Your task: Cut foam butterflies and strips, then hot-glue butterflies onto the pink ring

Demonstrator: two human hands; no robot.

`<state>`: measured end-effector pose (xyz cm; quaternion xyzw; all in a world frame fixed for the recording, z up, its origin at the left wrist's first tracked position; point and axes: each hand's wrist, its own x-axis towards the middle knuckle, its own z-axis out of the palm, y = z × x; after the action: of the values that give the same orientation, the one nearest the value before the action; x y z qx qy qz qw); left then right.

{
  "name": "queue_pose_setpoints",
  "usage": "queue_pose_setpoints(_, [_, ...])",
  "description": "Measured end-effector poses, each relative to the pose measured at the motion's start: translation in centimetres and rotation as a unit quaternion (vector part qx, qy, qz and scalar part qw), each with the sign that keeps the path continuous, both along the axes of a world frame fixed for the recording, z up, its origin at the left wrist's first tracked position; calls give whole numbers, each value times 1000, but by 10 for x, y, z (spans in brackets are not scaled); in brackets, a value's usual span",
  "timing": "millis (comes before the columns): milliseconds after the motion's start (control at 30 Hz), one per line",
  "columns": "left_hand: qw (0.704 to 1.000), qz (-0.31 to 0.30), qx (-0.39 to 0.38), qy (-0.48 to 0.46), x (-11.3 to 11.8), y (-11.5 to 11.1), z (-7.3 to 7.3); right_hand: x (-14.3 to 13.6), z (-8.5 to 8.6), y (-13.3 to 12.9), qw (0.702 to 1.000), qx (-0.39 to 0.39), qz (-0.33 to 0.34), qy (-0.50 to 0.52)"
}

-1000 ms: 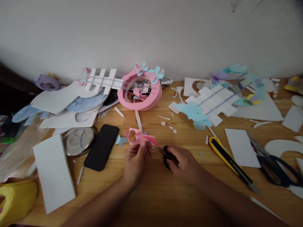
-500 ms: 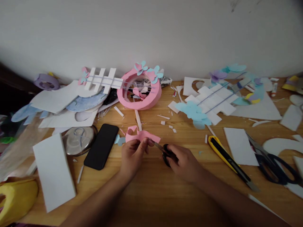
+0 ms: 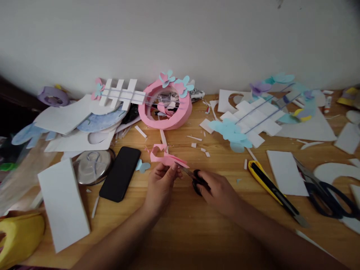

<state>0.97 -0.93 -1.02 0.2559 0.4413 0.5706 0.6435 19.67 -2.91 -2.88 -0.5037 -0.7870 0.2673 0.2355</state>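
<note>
- Over the wooden table [image 3: 180, 240], near the middle, the left hand [image 3: 161, 185] pinches a pink paper [image 3: 165, 160] between thumb and fingers, closed on its near edge.
- The right hand [image 3: 221, 193] curls around the black handles of small scissors [image 3: 196, 183], its fingers bent in firmly.
- The scissors' blades point left and meet the pink paper beside the left fingertips (how far the blades are parted, I cannot tell).
- The pink paper sits just beyond the left hand, its far left part curving around a gap.
- Just left of the paper lies a light blue cutout [image 3: 143, 166], with a black phone [image 3: 120, 174] beside it.
- Behind the paper stands a pink ring [image 3: 165, 125] with paper flowers on its rim.
- Right of the right hand lies a yellow cutter [image 3: 263, 183], near larger scissors [image 3: 317, 183].
</note>
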Motion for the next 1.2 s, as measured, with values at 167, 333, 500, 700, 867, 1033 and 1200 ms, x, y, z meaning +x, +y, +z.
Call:
queue_pose_setpoints(167, [996, -14, 26, 87, -5, 0, 1, 0, 3, 1, 1000, 5, -8, 13])
queue_pose_setpoints(333, [987, -29, 44, 149, -10, 1, 2, -1, 6, 2, 1000, 4, -8, 15])
queue_pose_setpoints(500, [978, -53, 50, 195, -13, 4, 7, -1, 5, 1, 1000, -6, -9, 18])
queue_pose_setpoints(700, [974, -68, 48, 212, -14, 5, 12, 0, 5, 2, 1000, -2, -3, 15])
queue_pose_setpoints(867, [972, -84, 46, 216, -14, 8, 16, 1, 6, 4, 1000, -6, -8, 1])
queue_pose_setpoints(1033, [955, -111, 61, 267, -21, 14, 21, 3, 6, 5, 1000, -15, -4, -12])
queue_pose_setpoints(1200, [938, -132, 80, 309, -27, 16, 22, 6, 10, 5, 1000, -13, 5, -20])
